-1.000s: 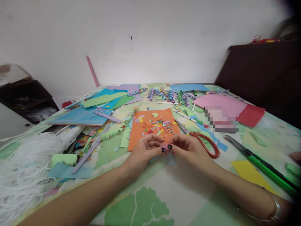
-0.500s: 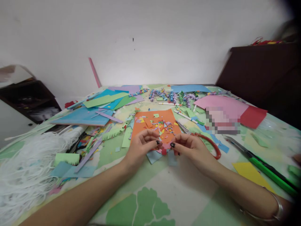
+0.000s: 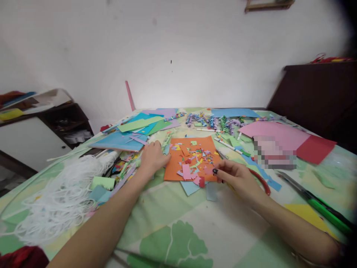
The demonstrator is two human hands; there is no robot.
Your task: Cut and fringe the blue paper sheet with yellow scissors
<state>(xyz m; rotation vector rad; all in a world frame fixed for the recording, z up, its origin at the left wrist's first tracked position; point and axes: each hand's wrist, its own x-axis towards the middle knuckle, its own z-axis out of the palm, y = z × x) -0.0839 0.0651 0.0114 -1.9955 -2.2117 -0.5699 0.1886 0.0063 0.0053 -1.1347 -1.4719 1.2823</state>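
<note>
Curling just off the near right corner of the orange sheet (image 3: 174,167), right hand (image 3: 237,178) keeps thumb and forefinger close; whether they pinch anything, cannot tell. Pink scraps (image 3: 186,172) lie on the sheet's near edge, left of that hand, the largest pointing away from the person. Left hand (image 3: 152,158) lies flat and empty at the sheet's left edge. Red scissors (image 3: 264,184) sit right of the sheet. Half a second back, both hands met over that near edge; now they are parted.
</note>
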